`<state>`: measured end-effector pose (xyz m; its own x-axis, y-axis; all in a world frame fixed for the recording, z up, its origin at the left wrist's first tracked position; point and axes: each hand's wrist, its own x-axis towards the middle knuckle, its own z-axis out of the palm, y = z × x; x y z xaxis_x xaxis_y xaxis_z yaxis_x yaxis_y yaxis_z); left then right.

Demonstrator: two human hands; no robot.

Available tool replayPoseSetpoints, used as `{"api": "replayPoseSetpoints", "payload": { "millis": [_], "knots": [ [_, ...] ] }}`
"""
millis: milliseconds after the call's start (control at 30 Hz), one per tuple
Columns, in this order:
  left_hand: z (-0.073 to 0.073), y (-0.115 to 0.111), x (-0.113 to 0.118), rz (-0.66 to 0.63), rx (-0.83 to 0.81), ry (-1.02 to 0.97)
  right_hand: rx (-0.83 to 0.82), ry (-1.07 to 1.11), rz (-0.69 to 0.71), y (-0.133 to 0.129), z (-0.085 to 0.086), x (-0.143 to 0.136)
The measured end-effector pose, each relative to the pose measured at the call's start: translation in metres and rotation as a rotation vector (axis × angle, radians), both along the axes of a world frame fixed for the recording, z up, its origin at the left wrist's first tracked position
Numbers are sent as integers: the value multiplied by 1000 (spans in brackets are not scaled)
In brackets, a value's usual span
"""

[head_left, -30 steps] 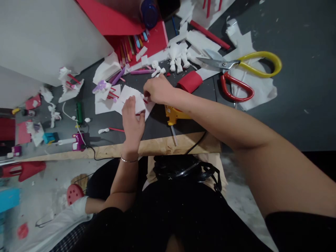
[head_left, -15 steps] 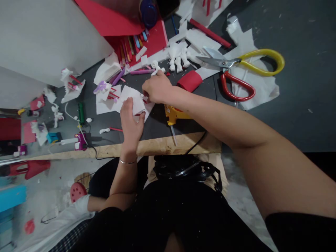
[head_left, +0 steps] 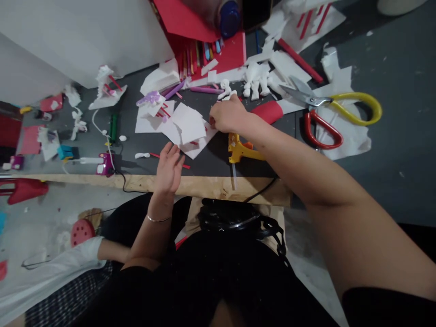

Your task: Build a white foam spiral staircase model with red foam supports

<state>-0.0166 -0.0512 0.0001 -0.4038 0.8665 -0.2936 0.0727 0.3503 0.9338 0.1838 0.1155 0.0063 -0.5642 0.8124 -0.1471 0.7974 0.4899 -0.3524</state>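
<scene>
My left hand (head_left: 169, 168) is open, palm partly up, over the table's front edge beside a thin red stick (head_left: 185, 166). It holds nothing. Just beyond its fingertips lies a folded white paper piece (head_left: 190, 125) with red sticks under it, on a white sheet. My right hand (head_left: 227, 113) has its fingers curled down at the right of that paper; anything between them is hidden. A small white figure (head_left: 225, 87) lies right behind it. Below the right wrist rests a yellow glue gun (head_left: 238, 151), its clear stick pointing to the front edge.
Scissors (head_left: 316, 100) with yellow and red handles lie on paper scraps at right. A red roll (head_left: 269, 111) is behind my right forearm. White paper models (head_left: 105, 93), a purple glue gun (head_left: 105, 163) and a green tool (head_left: 113, 128) stand left. A person's arm (head_left: 112, 251) shows at lower left.
My left hand has let go of the white paper piece and drawn back to the table edge, fingers spread. The view has shifted. My right hand stays by the small white figure, fingers curled.
</scene>
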Motion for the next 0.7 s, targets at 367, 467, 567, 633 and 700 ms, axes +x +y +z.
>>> {"api": "replayPoseSetpoints", "payload": {
  "millis": [367,467,567,633,700],
  "knots": [
    [-16,2,13,-65,61,-33,38,-75,-24,4,-3,4],
    [-21,1,16,-46,77,-60,42,-76,-61,4,-2,6],
    [-22,0,20,-59,88,-75,24,-64,-74,6,0,9],
    [-21,0,23,-38,89,-96,0,-49,-76,8,1,11],
    [-19,0,27,-17,86,-121,-28,-45,-85,10,2,12]
  ]
}}
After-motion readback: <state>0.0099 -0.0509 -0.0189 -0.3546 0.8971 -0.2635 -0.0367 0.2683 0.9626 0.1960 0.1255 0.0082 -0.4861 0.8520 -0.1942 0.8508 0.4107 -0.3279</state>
